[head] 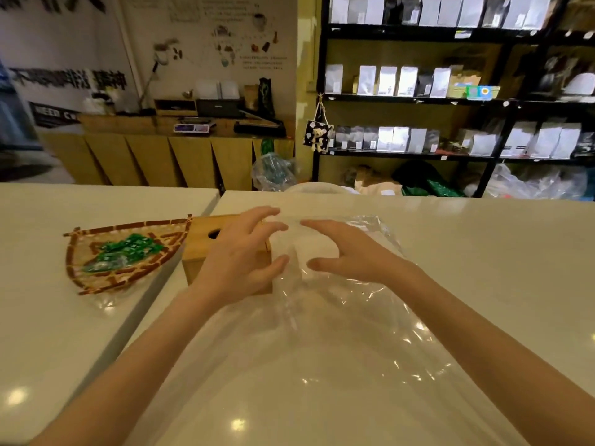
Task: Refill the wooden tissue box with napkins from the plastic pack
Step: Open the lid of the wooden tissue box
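We hover both hands, left (pixel 240 252) and right (pixel 346 252), fingers spread in a released grip, either side of the soft white napkins (pixel 314 252) inside the crinkly clear pack (pixel 322 333), probably to gather them. The smooth wooden box (pixel 199 243) waits just left on the glossy tabletop (pixel 483 252).

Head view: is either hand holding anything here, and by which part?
Nothing is clearly gripped. The left hand and right hand hover with spread fingers on either side of the napkins inside the plastic pack; contact cannot be told.
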Demonstrator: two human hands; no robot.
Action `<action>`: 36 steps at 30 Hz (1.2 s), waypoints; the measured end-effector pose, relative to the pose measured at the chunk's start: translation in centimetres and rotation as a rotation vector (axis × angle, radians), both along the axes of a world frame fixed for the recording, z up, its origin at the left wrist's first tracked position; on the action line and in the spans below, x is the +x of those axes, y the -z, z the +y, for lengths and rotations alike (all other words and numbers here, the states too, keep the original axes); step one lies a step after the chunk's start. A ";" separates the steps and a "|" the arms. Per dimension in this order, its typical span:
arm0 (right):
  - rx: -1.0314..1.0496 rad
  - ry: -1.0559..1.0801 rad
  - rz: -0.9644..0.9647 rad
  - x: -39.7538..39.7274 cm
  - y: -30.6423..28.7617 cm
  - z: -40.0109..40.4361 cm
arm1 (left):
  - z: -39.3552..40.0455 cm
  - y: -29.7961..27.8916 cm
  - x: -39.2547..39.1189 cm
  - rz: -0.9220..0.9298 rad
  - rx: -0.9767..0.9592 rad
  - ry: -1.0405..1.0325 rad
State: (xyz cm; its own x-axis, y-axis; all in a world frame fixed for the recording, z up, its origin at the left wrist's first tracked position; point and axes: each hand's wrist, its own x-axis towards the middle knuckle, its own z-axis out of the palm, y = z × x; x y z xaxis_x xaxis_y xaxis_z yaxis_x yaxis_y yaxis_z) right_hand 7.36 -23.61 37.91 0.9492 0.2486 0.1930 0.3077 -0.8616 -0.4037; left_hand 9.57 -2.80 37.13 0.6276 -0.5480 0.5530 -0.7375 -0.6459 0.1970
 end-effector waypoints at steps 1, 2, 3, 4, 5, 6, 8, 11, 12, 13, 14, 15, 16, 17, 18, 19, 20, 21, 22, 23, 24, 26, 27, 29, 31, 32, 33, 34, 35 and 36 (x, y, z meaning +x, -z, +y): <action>0.038 -0.045 0.001 0.3 0.0 1.4 | 1.3 0.0 0.4 0.008 -0.045 -0.055; 0.060 -0.078 0.002 0.6 0.1 2.7 | 2.4 -0.1 0.6 0.034 -0.078 -0.121; 0.070 -0.098 0.002 0.9 0.3 3.8 | 3.3 0.0 0.8 0.070 -0.094 -0.188; 0.074 -0.108 0.002 1.2 0.4 4.8 | 4.2 0.2 0.9 0.120 -0.094 -0.248; 0.076 -0.116 0.003 1.5 0.6 5.7 | 5.0 0.5 1.0 0.181 -0.092 -0.292; 0.077 -0.119 0.008 1.8 0.8 6.4 | 5.7 0.8 1.2 0.250 -0.093 -0.316; 0.066 -0.127 0.031 2.3 1.2 7.4 | 6.8 1.4 1.3 0.370 -0.109 -0.312; -0.006 -0.119 0.042 2.5 1.8 8.0 | 7.6 2.1 1.4 0.440 -0.173 -0.265; -0.030 -0.110 0.031 2.4 1.9 8.0 | 7.6 2.1 1.5 0.444 -0.192 -0.256; -0.052 -0.102 0.016 2.2 1.9 8.0 | 7.6 2.1 1.6 0.447 -0.208 -0.249; -0.071 -0.097 0.003 2.0 1.9 7.9 | 7.5 2.1 1.7 0.447 -0.222 -0.240; -0.087 -0.096 -0.009 1.7 1.9 7.9 | 7.5 2.1 1.8 0.448 -0.234 -0.227; -0.098 -0.093 -0.018 1.4 2.0 7.8 | 7.5 2.1 1.8 0.449 -0.246 -0.211; -0.107 -0.088 -0.026 1.1 2.1 7.8 | 7.5 2.2 1.8 0.452 -0.254 -0.193; -0.115 -0.079 -0.031 0.7 2.1 7.7 | 7.6 2.2 1.7 0.456 -0.260 -0.176; -0.119 -0.069 -0.032 0.3 2.2 7.6 | 7.6 2.2 1.6 0.463 -0.261 -0.162; -0.111 -0.060 -0.030 0.0 2.2 7.5 | 7.5 2.2 1.4 0.465 -0.252 -0.151; -0.094 -0.055 -0.025 -0.4 2.1 7.4 | 7.5 2.2 1.2 0.462 -0.237 -0.146; -0.065 -0.054 -0.018 -0.7 2.0 7.3 | 7.5 2.2 1.0 0.457 -0.219 -0.143; -0.028 -0.060 -0.015 -0.9 1.9 7.2 | 7.5 2.1 0.9 0.454 -0.200 -0.142; 0.010 -0.068 -0.019 -1.0 1.8 7.1 | 7.6 2.1 0.8 0.449 -0.179 -0.142; 0.065 -0.090 -0.024 -0.9 1.7 7.1 | 7.8 2.1 0.8 0.427 -0.128 -0.149; 0.076 -0.095 -0.019 -0.8 1.7 7.2 | 7.9 2.2 0.8 0.412 -0.101 -0.150; 0.072 -0.086 -0.017 -0.7 1.6 7.3 | 8.0 2.4 1.0 0.388 -0.068 -0.139; 0.044 -0.081 -0.018 -0.6 1.7 7.4 | 7.8 2.3 1.2 0.420 -0.085 -0.105; 0.025 -0.085 -0.027 -0.6 1.7 7.4 | 7.6 2.1 1.3 0.454 -0.100 -0.081; 0.006 -0.091 -0.040 -0.7 1.8 7.4 | 7.5 1.9 1.4 0.485 -0.111 -0.060; -0.014 -0.096 -0.055 -0.8 1.8 7.5 | 7.4 1.8 1.4 0.505 -0.112 -0.045; -0.031 -0.102 -0.075 -0.9 1.8 7.5 | 7.4 1.7 1.4 0.516 -0.104 -0.037; -0.045 -0.109 -0.100 -1.1 1.9 7.5 | 7.4 1.5 1.3 0.522 -0.093 -0.032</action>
